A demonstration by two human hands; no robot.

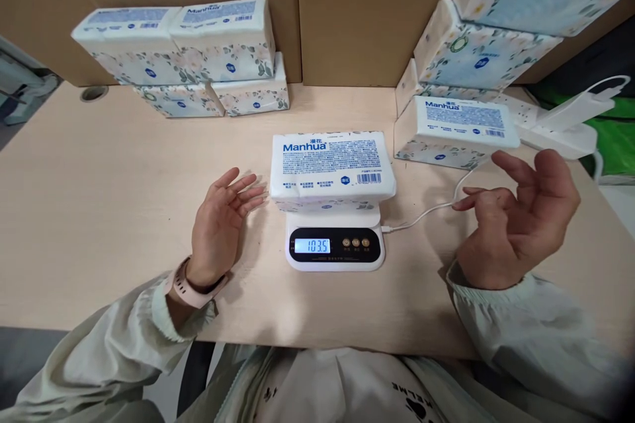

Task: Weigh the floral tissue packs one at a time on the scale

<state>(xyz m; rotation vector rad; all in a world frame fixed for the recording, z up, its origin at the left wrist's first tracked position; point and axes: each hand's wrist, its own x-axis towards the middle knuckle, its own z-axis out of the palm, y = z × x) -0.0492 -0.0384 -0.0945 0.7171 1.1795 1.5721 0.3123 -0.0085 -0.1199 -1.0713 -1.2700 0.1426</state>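
A white Manhua tissue pack (pixel 332 168) lies flat on a small white digital scale (pixel 335 246) whose lit display reads 103.5. My left hand (pixel 221 225) hovers open just left of the pack, fingers spread and pointing toward it, not touching. To the right of the scale my right hand (pixel 516 218) is raised with its fingers loosely curled apart and holds nothing. A white cable (pixel 426 210) runs from the scale's right side under that hand.
Several tissue packs (pixel 198 56) are stacked at the back left against brown cardboard boxes (pixel 357 13). More packs (pixel 456 129) pile up at the back right beside a white power strip (pixel 565 129). A cable hole (pixel 93 93) sits far left in the light wooden table (pixel 99 198).
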